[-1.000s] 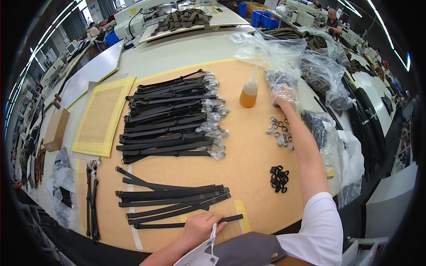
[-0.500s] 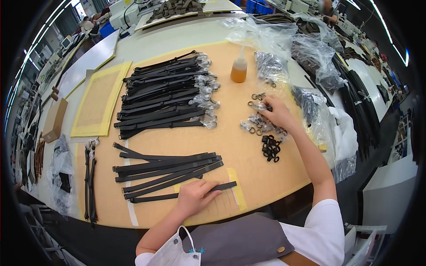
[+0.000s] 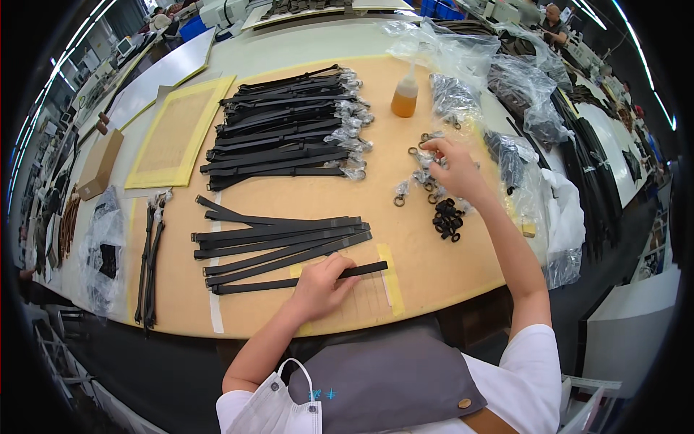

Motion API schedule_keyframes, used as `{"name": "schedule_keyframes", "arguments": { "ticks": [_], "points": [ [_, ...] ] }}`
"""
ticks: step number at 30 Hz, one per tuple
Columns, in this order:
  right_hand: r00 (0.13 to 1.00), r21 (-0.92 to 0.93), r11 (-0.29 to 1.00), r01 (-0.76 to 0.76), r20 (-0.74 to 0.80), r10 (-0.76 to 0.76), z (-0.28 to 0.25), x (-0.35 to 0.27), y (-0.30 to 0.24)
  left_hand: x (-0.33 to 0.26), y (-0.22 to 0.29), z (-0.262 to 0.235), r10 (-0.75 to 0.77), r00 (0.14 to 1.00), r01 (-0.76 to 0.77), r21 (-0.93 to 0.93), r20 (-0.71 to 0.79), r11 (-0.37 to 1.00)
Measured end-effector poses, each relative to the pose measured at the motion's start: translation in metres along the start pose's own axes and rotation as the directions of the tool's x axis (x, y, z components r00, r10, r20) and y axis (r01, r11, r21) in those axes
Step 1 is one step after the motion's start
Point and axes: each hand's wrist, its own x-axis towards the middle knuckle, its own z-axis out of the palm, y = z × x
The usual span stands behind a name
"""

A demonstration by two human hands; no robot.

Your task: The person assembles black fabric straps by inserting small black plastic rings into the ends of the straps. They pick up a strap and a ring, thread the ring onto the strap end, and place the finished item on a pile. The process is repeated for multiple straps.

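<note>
My left hand (image 3: 323,288) is closed around a black strap (image 3: 372,268) near its right end, holding it against the board's near edge. Several more black straps (image 3: 282,241) lie fanned out just beyond it, with small buckles at their left ends. My right hand (image 3: 460,172) reaches over a loose pile of metal ring clasps (image 3: 431,186), some wrapped in clear plastic. Its thumb and fingers are curled inward; what lies between them is too small to make out. Small black loops (image 3: 447,220) sit in a heap just below that hand.
A large stack of finished-looking straps (image 3: 282,126) with plastic-wrapped ends fills the far middle. Beside it stands a bottle of amber liquid (image 3: 405,98). Clear plastic bags (image 3: 524,90) crowd the right. On the left are a yellow-edged board (image 3: 177,134), a carton (image 3: 100,165) and hanging straps (image 3: 150,253).
The whole view has shifted, so things sit higher. My right hand has moved slightly left across the clasp pile, its fingers more raised. My left hand stays on its strap.
</note>
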Motion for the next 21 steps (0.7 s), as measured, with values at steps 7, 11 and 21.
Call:
{"name": "schedule_keyframes", "arguments": {
  "ticks": [7,11,21],
  "points": [
    [0.929,0.020,0.977,0.214,0.306,-0.210,0.042,-0.025,-0.014,0.000,0.002,-0.003,-0.005,0.998,-0.008,-0.184,-0.068,0.983],
    [0.946,-0.079,0.992,0.095,0.318,-0.065,0.037,-0.024,-0.012,0.004,0.000,-0.011,-0.012,0.993,-0.012,-0.214,-0.114,0.977],
    [0.873,0.860,0.377,-0.344,0.440,-0.209,0.051,-0.095,-0.084,0.015,0.011,-0.021,-0.075,0.988,0.027,-0.323,-0.137,0.946]
  ]
}}
